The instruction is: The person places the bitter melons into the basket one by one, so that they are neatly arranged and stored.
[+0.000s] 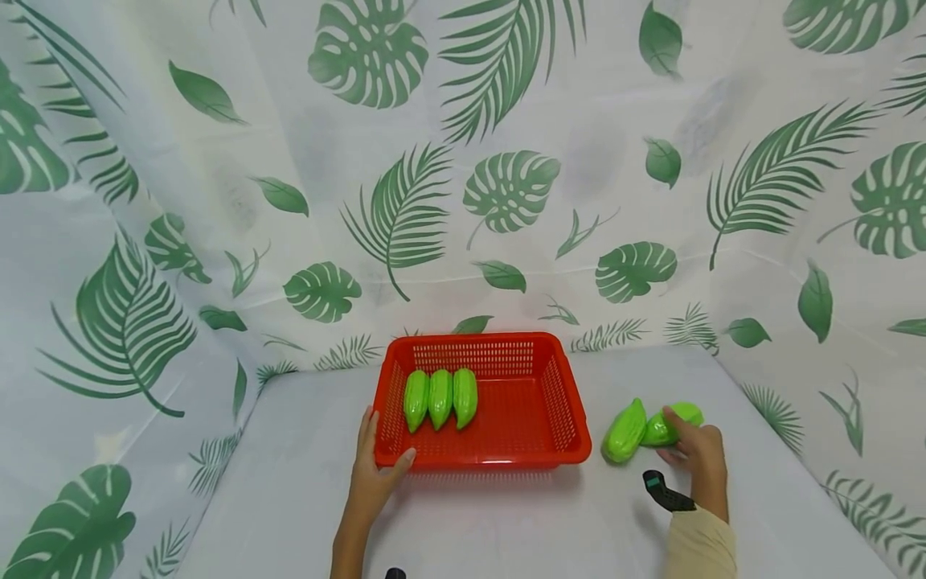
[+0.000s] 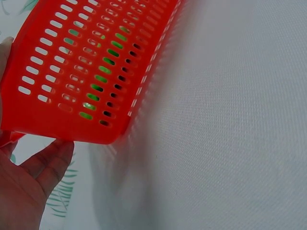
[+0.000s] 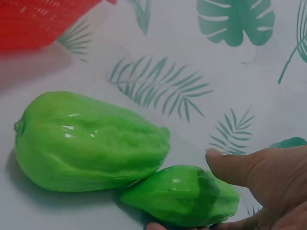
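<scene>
A red plastic basket stands on the table with three glossy green papaya-like fruits side by side in its left half. My left hand holds the basket's near left corner, thumb at the front rim and fingers along the left side. In the left wrist view its fingertips reach under the rim. Right of the basket lie two more such fruits, a larger one and a smaller one touching it. My right hand grips the smaller fruit at its right end, thumb and fingers on opposite sides.
A white table carries everything, with a leaf-print sheet rising behind and at both sides. A black wrist strap sits on the right wrist above a beige sleeve.
</scene>
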Motion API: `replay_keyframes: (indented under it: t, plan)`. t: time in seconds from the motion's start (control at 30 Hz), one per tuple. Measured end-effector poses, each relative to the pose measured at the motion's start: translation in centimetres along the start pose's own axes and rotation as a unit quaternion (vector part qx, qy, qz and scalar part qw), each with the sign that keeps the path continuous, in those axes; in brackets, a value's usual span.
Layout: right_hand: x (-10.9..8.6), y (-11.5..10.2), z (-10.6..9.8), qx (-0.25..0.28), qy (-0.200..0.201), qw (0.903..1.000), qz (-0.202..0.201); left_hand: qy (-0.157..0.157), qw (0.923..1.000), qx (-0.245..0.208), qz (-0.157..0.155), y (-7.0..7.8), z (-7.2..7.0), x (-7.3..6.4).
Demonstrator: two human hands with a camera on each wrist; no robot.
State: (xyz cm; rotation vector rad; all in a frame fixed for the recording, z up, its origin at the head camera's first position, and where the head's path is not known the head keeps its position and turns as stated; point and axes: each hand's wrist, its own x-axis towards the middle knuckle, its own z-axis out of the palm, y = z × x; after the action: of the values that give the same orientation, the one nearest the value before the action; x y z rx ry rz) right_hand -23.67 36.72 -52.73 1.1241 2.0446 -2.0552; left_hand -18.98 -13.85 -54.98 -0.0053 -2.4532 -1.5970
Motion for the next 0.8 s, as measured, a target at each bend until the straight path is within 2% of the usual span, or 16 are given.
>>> replay_keyframes:
  t: [0.3,0.57,0.8]
  plan:
    - [0.1,0.3,0.0,0.019,0.025,0.9995,0.008,0.001,1.0,0.001,-0.005,-0.2,0.1,-0.2]
    - [-0.6,0.6,0.3,0.031,0.047,0.9984,0.006,0.007,1.0,0.007,-0.001,-0.1,-0.1,-0.2]
    - [-1.1,0.8,0.2,0.085,0.072,0.9937,-0.004,0.005,1.0,0.003,0.006,0.0,0.0,0.0]
